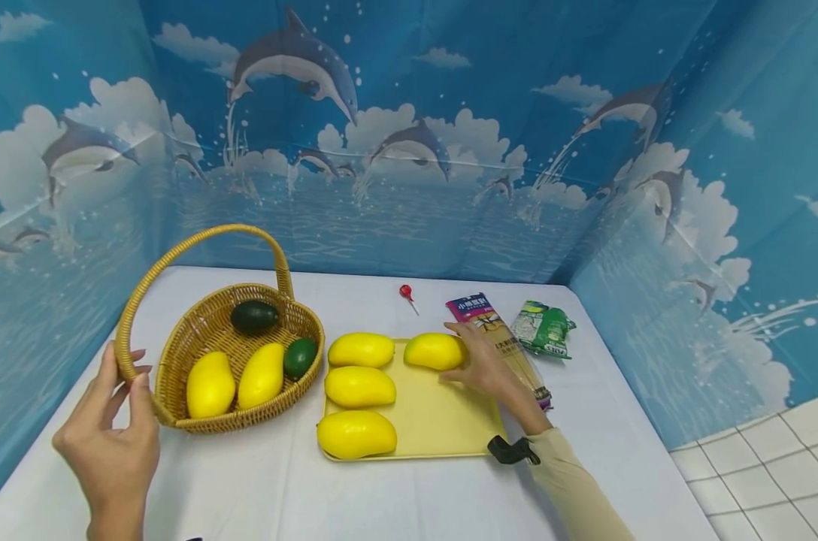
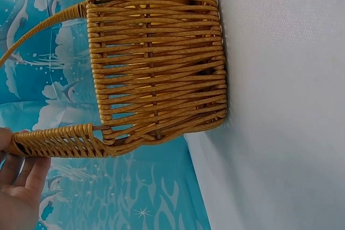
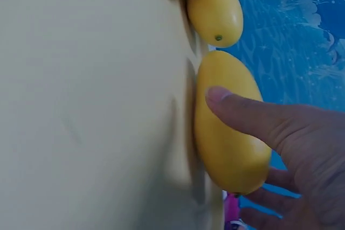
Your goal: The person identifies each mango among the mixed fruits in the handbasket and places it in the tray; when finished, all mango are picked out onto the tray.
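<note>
My left hand (image 1: 114, 432) holds the lower left part of the wicker basket's handle (image 1: 134, 300) between thumb and fingers. The basket (image 2: 156, 57) stands on the table with two yellow mangoes (image 1: 210, 385) and two dark green avocados (image 1: 254, 317) inside. At the tray's far side, my right hand (image 1: 486, 368) is at the right end of a mango (image 1: 434, 351), thumb and fingers spread around it. In the right wrist view the thumb overlaps this mango (image 3: 229, 138); firm contact cannot be made out. Three more mangoes (image 1: 359, 386) line the left side of the yellow tray (image 1: 443, 421).
Right of the tray lies a long noodle packet (image 1: 500, 330), partly behind my right hand. Beside it is a green-and-white snack bag (image 1: 544, 329). A red lollipop (image 1: 406, 291) lies behind the tray. Dolphin-print curtains (image 1: 409, 188) enclose the white table (image 1: 246, 488) at the back and sides.
</note>
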The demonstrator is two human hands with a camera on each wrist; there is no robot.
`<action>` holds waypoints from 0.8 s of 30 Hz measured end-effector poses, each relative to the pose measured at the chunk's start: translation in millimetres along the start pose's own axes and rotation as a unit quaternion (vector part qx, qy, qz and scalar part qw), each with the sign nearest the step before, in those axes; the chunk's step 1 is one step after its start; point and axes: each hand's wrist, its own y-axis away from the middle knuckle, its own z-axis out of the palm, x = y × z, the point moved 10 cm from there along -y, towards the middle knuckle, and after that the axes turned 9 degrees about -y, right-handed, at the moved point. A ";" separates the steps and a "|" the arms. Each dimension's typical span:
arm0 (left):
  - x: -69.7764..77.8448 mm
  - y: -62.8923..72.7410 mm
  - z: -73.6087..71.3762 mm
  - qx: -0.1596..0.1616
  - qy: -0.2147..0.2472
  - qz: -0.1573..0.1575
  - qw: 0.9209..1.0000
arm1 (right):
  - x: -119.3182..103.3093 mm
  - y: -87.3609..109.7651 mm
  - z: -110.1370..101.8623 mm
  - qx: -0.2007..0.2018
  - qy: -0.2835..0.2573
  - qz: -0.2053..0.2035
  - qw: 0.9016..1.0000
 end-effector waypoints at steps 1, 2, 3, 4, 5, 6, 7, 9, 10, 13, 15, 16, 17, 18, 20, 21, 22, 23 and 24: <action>-0.2 -0.1 0.1 0.001 0.000 -0.001 1.000 | -1.7 -0.4 -1.2 -0.003 0.001 0.000 1.000; -0.2 -0.3 0.1 0.000 0.001 -0.001 1.000 | -3.8 -0.7 -2.7 -0.006 0.001 -0.002 1.000; -0.3 -0.5 0.1 -0.001 0.001 -0.001 1.000 | -5.9 -1.0 -4.1 -0.009 0.002 -0.003 1.000; -0.2 -0.7 0.2 -0.002 0.002 -0.001 1.000 | -8.7 -1.3 -5.8 -0.012 0.002 -0.006 1.000; 0.1 -0.7 0.1 -0.003 0.004 -0.001 1.000 | -11.9 -1.7 -7.3 -0.015 0.000 -0.010 1.000; 0.3 -1.0 0.1 -0.003 0.005 0.000 1.000 | -15.5 -2.0 -9.0 -0.018 0.000 -0.015 1.000; 0.5 -1.2 0.1 -0.003 0.007 0.000 1.000 | -19.0 -2.6 -10.6 -0.019 -0.002 -0.023 1.000; 1.2 -1.4 0.2 -0.007 0.008 0.003 1.000 | -28.2 -3.6 -13.5 -0.024 -0.007 -0.036 0.999; 1.8 -1.4 0.3 -0.009 0.008 0.006 1.000 | -33.2 -4.5 -14.7 -0.026 -0.007 -0.044 0.999; 3.3 -1.5 0.7 -0.019 0.007 0.017 1.000 | -49.1 -8.2 -16.9 -0.030 -0.005 -0.065 0.997; 4.1 -1.7 1.0 -0.021 0.013 0.025 0.999 | -62.4 -11.3 -17.9 -0.035 -0.005 -0.078 0.996; 4.4 -1.5 1.0 -0.023 0.015 0.028 0.999 | -69.7 -13.2 -18.1 -0.038 -0.006 -0.085 0.996; 4.5 -1.5 1.1 -0.024 0.018 0.030 0.999 | -77.1 -15.1 -18.2 -0.042 -0.007 -0.092 0.995; 4.8 -1.3 1.2 -0.025 0.020 0.033 0.999 | -85.5 -17.1 -18.3 -0.048 -0.009 -0.101 0.994; 4.5 -1.6 1.4 -0.025 0.023 0.035 0.999 | -102.3 -21.7 -17.3 -0.063 -0.017 -0.117 0.991; 4.4 -1.7 1.6 -0.026 0.023 0.035 0.999 | -110.8 -24.3 -16.5 -0.072 -0.023 -0.127 0.989; 4.1 -1.8 1.8 -0.028 0.021 0.034 0.999 | -119.3 -27.1 -15.3 -0.083 -0.029 -0.138 0.987; 3.8 -1.9 2.1 -0.029 0.020 0.034 0.999 | -128.2 -29.7 -14.1 -0.093 -0.034 -0.150 0.984; 3.6 -1.9 2.3 -0.030 0.018 0.034 0.999 | -137.4 -32.4 -12.7 -0.104 -0.041 -0.162 0.980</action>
